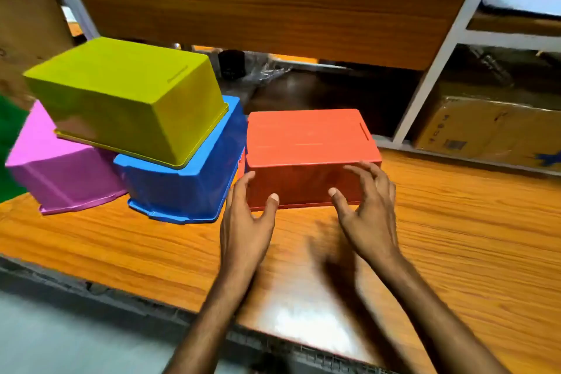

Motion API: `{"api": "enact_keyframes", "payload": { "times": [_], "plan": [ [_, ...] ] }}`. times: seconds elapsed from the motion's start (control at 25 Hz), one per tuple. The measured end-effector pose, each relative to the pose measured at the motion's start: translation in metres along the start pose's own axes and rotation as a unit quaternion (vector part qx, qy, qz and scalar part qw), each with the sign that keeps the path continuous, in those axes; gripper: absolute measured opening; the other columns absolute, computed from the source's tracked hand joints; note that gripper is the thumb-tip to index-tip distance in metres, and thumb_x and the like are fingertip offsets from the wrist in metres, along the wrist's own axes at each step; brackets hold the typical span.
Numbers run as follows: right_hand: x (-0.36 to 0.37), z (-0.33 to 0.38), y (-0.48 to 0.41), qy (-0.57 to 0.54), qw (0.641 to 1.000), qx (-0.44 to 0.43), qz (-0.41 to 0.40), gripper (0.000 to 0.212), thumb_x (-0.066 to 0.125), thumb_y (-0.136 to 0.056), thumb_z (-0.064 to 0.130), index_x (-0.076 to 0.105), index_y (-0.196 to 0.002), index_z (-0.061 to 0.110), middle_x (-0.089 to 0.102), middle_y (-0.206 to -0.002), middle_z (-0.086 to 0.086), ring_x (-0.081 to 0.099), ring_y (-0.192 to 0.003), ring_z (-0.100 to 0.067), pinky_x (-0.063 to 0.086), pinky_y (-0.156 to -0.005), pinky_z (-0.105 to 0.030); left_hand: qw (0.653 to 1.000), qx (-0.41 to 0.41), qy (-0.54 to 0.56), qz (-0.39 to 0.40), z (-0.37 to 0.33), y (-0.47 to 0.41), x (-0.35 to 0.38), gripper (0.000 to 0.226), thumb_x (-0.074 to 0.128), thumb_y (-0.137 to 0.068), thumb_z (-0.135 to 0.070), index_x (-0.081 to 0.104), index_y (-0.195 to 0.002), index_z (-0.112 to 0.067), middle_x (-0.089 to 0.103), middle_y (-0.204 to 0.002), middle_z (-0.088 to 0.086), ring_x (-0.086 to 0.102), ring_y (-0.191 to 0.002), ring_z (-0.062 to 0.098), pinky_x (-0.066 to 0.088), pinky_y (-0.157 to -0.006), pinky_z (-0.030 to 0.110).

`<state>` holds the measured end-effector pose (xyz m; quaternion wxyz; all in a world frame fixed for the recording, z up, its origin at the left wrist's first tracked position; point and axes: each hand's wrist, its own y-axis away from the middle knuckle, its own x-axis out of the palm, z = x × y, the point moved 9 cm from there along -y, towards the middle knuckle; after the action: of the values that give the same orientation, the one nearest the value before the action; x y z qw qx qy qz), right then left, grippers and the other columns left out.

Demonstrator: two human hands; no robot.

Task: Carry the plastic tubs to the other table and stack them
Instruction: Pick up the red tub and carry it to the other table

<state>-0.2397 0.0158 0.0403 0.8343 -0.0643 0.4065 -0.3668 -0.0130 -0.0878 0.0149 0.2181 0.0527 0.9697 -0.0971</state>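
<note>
Four tubs on table (pixel 121 240), none stacked properly; orange tub (pixel 309 143) between spread, empty fingers (pixel 274 198); carrying not begun.

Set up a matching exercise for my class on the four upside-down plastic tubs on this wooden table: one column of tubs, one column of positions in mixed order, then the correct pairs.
Column 1
1. Yellow-green tub
2. Pink tub
3. Blue tub
4. Red-orange tub

Column 2
A. Farthest left, on the table
B. Alone on the table, with the left hand and right hand open at its near side
C. Tilted on top of two other tubs
D. On the table in the middle, partly under another tub

Pairs: 1-C, 2-A, 3-D, 4-B
</note>
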Motion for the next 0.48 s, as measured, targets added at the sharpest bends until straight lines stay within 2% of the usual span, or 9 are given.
{"api": "enact_keyframes", "payload": {
  "times": [0.08, 0.16, 0.28, 0.36, 0.44, 0.48],
  "plan": [
    [0.013, 0.001, -0.024, 0.042, 0.999, 0.022, -0.005, 0.049, 0.073, -0.091, 0.036, 0.06, -0.136, 0.023, 0.044, -0.152, -0.006, 0.037, -0.14, -0.03, 0.034, -0.115, -0.036, 1.0, -0.005, 0.016, 0.007, 0.006, -0.022, 0.001, 0.062, 0.072, -0.092, -0.032, 0.046, -0.149, -0.028, 0.05, -0.152, -0.007, 0.047, -0.139, 0.012, 0.04, -0.11, 0.029],
    [0.028, 0.004, -0.051, 0.089, 0.995, 0.043, 0.005, 0.049, 0.071, -0.09, 0.043, 0.061, -0.135, 0.025, 0.04, -0.156, -0.008, 0.035, -0.143, -0.033, 0.036, -0.116, -0.049, 0.999, 0.001, 0.021, 0.029, 0.009, -0.048, 0.008, 0.071, 0.073, -0.092, -0.032, 0.04, -0.154, -0.022, 0.044, -0.159, -0.002, 0.04, -0.146, 0.014, 0.034, -0.119, 0.031],
    [0.04, 0.008, -0.061, 0.06, 0.987, 0.143, -0.043, 0.051, 0.072, -0.087, 0.045, 0.061, -0.132, 0.024, 0.035, -0.159, -0.01, 0.03, -0.147, -0.034, 0.031, -0.118, -0.048, 0.995, -0.058, 0.027, 0.074, 0.027, -0.086, 0.028, 0.085, 0.068, -0.089, -0.051, 0.032, -0.16, -0.021, 0.037, -0.165, -0.001, 0.035, -0.151, 0.014, 0.024, -0.126, 0.033],
    [0.054, 0.014, -0.042, 0.01, 0.979, 0.195, -0.053, 0.055, 0.075, -0.087, 0.042, 0.059, -0.136, 0.022, 0.03, -0.161, -0.012, 0.025, -0.148, -0.033, 0.026, -0.118, -0.04, 0.989, -0.087, 0.067, 0.102, 0.033, -0.09, 0.034, 0.089, 0.062, -0.083, -0.071, 0.038, -0.156, -0.027, 0.051, -0.155, -0.004, 0.051, -0.141, 0.013, 0.039, -0.12, 0.042],
    [0.065, 0.011, -0.023, -0.027, 0.971, 0.234, -0.048, 0.06, 0.075, -0.088, 0.043, 0.055, -0.14, 0.021, 0.025, -0.164, -0.014, 0.02, -0.151, -0.034, 0.022, -0.119, -0.038, 0.979, -0.121, 0.11, 0.124, 0.032, -0.071, 0.036, 0.073, 0.06, -0.086, -0.073, 0.049, -0.145, -0.03, 0.066, -0.132, -0.009, 0.067, -0.113, 0.004, 0.054, -0.101, 0.035],
    [0.064, 0.006, -0.016, -0.036, 0.966, 0.251, -0.053, 0.062, 0.074, -0.088, 0.044, 0.054, -0.142, 0.02, 0.023, -0.165, -0.015, 0.018, -0.152, -0.034, 0.02, -0.121, -0.038, 0.972, -0.142, 0.126, 0.14, 0.03, -0.053, 0.036, 0.062, 0.057, -0.09, -0.07, 0.054, -0.137, -0.031, 0.07, -0.117, -0.01, 0.07, -0.095, -0.001, 0.056, -0.088, 0.03]
  ]
}}
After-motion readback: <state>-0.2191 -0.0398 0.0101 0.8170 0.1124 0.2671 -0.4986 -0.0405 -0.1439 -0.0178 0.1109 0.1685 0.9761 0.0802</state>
